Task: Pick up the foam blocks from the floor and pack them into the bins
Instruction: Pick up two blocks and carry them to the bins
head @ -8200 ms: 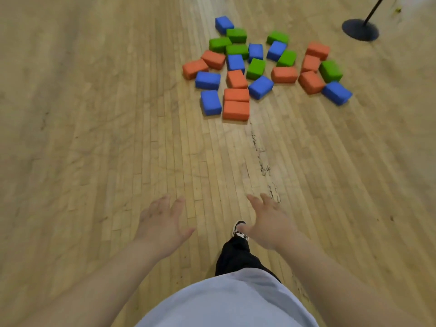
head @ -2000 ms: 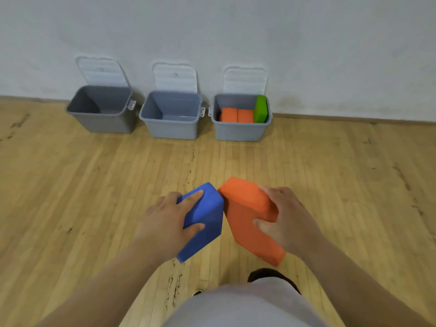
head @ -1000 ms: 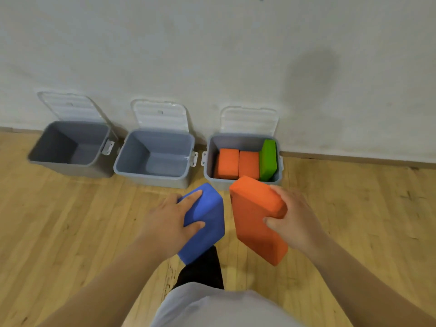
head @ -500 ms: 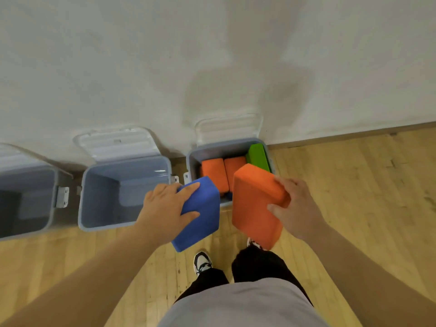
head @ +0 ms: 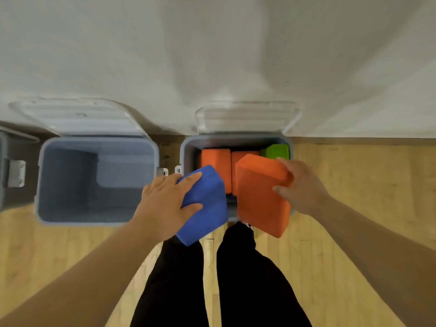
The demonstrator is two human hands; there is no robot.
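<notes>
Head view: left hand (head: 165, 204) clasping blue block (head: 208, 208), right hand (head: 300, 187) clasping orange block (head: 259, 197), both poised above the part-filled bin (head: 187, 154) beneath; packing step underway. Next, likely: lowering each into gaps below the grip.

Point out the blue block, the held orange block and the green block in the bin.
blue block (head: 212, 217): head view, lower front face.
held orange block (head: 259, 204): head view, large front face.
green block (head: 277, 151): head view, top face.
</notes>
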